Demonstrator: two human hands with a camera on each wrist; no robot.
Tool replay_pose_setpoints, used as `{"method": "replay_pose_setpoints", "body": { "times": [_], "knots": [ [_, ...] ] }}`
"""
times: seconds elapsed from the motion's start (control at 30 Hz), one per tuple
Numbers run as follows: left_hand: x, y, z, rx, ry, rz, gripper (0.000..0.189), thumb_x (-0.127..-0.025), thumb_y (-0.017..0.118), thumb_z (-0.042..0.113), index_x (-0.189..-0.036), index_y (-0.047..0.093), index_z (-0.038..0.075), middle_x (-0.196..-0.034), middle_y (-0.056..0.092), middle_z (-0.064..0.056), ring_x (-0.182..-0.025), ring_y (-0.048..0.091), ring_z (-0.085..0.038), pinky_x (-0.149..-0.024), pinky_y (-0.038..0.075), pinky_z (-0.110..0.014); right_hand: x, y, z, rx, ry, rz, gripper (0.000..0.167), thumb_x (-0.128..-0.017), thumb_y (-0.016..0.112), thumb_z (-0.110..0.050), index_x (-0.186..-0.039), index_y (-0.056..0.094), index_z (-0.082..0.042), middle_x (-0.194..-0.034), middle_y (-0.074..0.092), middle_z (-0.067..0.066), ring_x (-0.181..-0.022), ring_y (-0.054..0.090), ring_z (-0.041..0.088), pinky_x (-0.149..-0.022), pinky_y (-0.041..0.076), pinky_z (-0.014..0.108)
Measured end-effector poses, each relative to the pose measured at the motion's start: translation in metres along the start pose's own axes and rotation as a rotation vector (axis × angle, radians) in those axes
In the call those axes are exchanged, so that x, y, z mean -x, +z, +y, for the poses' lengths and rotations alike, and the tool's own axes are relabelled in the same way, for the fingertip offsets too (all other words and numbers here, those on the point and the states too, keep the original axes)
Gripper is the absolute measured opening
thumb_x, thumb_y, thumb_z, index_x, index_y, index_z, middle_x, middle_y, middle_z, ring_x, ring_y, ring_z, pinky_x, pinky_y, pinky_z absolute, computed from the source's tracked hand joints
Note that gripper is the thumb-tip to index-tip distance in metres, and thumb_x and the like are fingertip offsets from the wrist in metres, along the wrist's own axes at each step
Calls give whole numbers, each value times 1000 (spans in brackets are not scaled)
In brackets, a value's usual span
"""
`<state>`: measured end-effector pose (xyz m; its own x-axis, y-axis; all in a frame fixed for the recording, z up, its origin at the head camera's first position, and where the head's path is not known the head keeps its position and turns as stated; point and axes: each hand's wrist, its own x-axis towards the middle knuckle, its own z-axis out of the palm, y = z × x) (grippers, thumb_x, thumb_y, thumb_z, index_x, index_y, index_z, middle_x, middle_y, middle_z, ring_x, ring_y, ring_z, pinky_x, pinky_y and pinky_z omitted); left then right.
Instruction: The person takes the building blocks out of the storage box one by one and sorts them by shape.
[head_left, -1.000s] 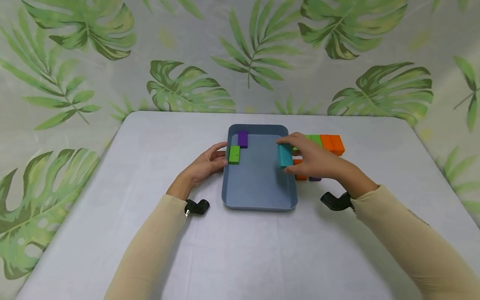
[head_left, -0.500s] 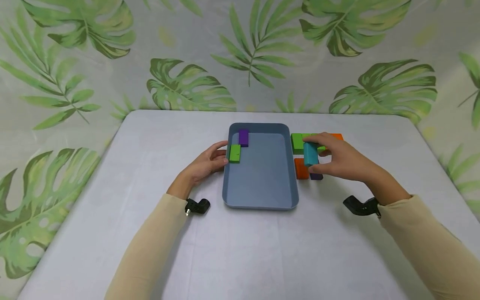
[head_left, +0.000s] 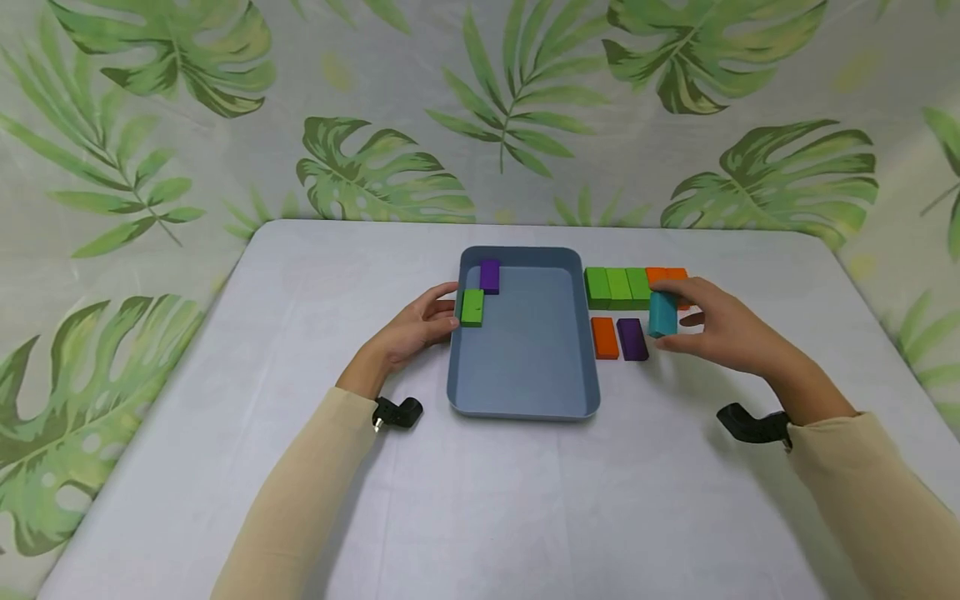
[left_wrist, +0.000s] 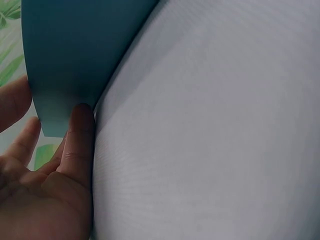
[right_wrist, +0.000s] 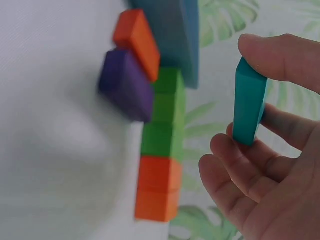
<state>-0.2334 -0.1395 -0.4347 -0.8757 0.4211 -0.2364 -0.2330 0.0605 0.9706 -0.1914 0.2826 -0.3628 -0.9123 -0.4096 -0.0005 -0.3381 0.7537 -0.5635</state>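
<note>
My right hand (head_left: 723, 329) pinches a teal block (head_left: 663, 314) upright between thumb and fingertips, right of the purple block (head_left: 633, 339). In the right wrist view the teal block (right_wrist: 248, 102) hangs in the air, apart from the other blocks. My left hand (head_left: 408, 333) touches the outer left wall of a blue-grey tray (head_left: 525, 400) with relaxed fingers. The left wrist view shows fingertips (left_wrist: 81, 117) against the tray's wall (left_wrist: 75, 55). Inside the tray, a purple block (head_left: 490, 277) and a green block (head_left: 472, 307) lie along the left side.
Right of the tray, green blocks (head_left: 618, 288) and orange blocks (head_left: 656, 274) stand side by side in a row. An orange block (head_left: 604, 338) lies nearer, beside the purple one. White cloth (head_left: 480, 500) covers the table, and a leaf-patterned sheet (head_left: 375, 167) hangs behind.
My right hand has moved right with the teal block, from over the tray's right edge to past the loose purple block. The left hand has stayed at the tray.
</note>
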Motion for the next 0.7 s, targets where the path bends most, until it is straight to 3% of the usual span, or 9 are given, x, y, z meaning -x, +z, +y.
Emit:
{"method": "replay_pose_setpoints", "body": {
  "times": [0.2,0.3,0.4,0.43,0.53,0.7],
  "knots": [
    [1,1,0,-11,6,3,68,-100,52,2,-159,23,20,-158,32,-18,-145,36,-31,-120,33,-50,9,0,16,16,32,0,73,-85,78,-19,-144,41,1,-129,50,19,-114,53,35,-88,56,26],
    [1,1,0,-12,8,4,68,-100,52,2,-159,23,20,-158,32,-18,-146,36,-31,-120,32,-50,11,0,21,11,30,1,73,-86,78,-19,-145,41,1,-130,50,20,-114,53,35,-86,54,20],
    [1,0,0,-15,5,2,68,-100,52,2,-159,22,20,-158,32,-18,-146,36,-31,-120,33,-49,13,1,27,8,51,-7,72,-86,78,-17,-145,41,1,-130,50,21,-114,54,39,-90,57,32],
    [1,0,0,-14,5,3,68,-100,52,2,-159,22,20,-158,33,-19,-146,36,-31,-120,33,-49,13,2,29,12,63,-12,72,-86,77,-16,-145,40,1,-131,49,23,-115,54,41,-92,57,41],
    [2,0,0,-16,8,6,68,-100,52,2,-159,23,20,-158,33,-18,-145,37,-31,-120,33,-49,11,6,36,7,104,-43,72,-87,75,-15,-146,38,3,-136,46,27,-118,52,45,-97,50,60],
    [1,0,0,-13,17,0,68,-100,53,3,-159,23,20,-158,34,-18,-145,36,-31,-120,32,-49,9,13,47,13,151,-96,72,-89,74,-15,-148,37,1,-142,39,31,-122,47,49,-100,47,64]
  ]
}}
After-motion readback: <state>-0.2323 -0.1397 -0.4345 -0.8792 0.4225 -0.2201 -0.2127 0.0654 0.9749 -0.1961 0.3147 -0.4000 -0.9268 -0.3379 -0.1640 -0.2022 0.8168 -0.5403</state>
